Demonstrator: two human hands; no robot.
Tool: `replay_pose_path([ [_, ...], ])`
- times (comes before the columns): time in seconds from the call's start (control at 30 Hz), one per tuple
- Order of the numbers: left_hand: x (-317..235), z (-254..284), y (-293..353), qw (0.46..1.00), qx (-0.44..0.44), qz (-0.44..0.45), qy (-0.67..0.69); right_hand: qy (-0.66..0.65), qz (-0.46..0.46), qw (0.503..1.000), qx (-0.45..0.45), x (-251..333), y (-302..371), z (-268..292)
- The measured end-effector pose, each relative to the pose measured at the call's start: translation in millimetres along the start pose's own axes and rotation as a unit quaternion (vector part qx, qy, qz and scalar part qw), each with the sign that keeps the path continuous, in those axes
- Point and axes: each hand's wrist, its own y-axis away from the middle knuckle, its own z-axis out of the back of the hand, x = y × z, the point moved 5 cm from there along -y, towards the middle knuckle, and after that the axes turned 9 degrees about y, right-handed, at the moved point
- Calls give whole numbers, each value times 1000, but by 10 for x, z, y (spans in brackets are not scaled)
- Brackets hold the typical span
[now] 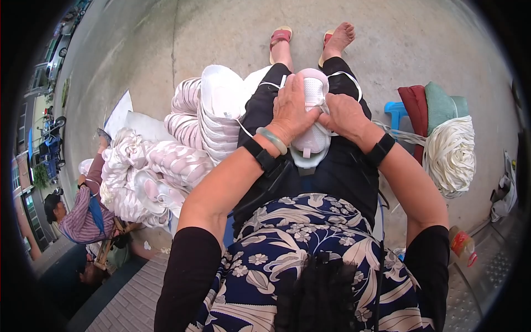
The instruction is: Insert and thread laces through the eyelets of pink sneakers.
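A pale pink and white shoe upper (314, 87) rests on my lap between my thighs, its toe pointing away from me. My left hand (292, 108) grips its left side, fingers laid along the edge and thumb across the top. On the other side my right hand (347, 116) is closed, thumb and finger pinching a white shoelace (323, 105) at the lacing; the fingertips are partly hidden. Both thumbs almost meet over the upper. A loose loop of white lace (358, 83) lies over my right thigh. A white piece (307, 160) shows below the heel end.
Stacked pink and white shoe uppers (221, 105) and more bundles of them (177, 160) lie at my left. A hank of white laces (452, 152) sits at right beside red cloth (415, 110), green cloth (445, 102) and a blue stool (394, 113). A person (83, 216) sits far left.
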Motion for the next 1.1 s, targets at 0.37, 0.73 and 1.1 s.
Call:
replay_pose_path([
  [0.37,-73,54,57,993,-28,-100,-50,-12,74,997,0,-24,-21,-86],
  [0.73,-280,-103,147,920,42,-338,-196,-181,68,981,-16,-154,-111,-214],
  [1.1,-194,196,319,984,38,-157,-75,-155,28,987,-35,-144,23,-181],
])
